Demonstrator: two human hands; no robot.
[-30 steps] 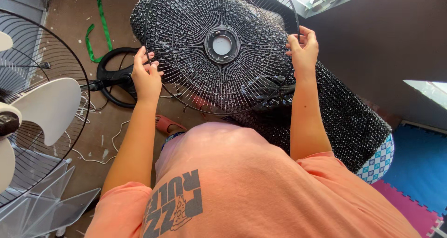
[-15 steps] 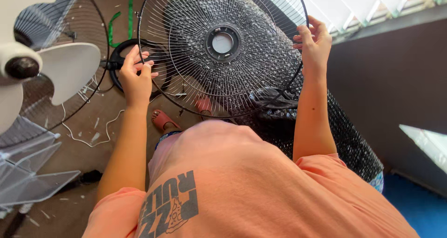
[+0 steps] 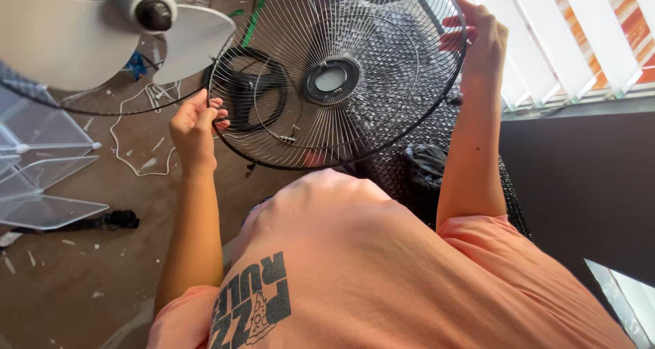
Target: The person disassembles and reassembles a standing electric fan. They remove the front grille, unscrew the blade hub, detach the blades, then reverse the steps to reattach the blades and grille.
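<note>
I hold a round black wire fan grille (image 3: 382,55) up in front of me, its grey centre disc facing me. My left hand (image 3: 194,127) grips the grille's rim at its lower left. On the upper right rim my right hand (image 3: 481,38) is closed around the wire. Through the wires I see a roll of black bubble wrap (image 3: 396,83) and a black cable loop (image 3: 256,93) lying on the floor below.
A fan with white blades (image 3: 95,28) and its rear wire guard stands at the upper left, close to the grille. Clear plastic blades (image 3: 41,178) lie on the brown floor at left. White blinds (image 3: 559,35) and a dark wall fill the right side.
The grille has come up and to the right with both hands on its rim. The white fan has shifted from the left edge toward the top of view.
</note>
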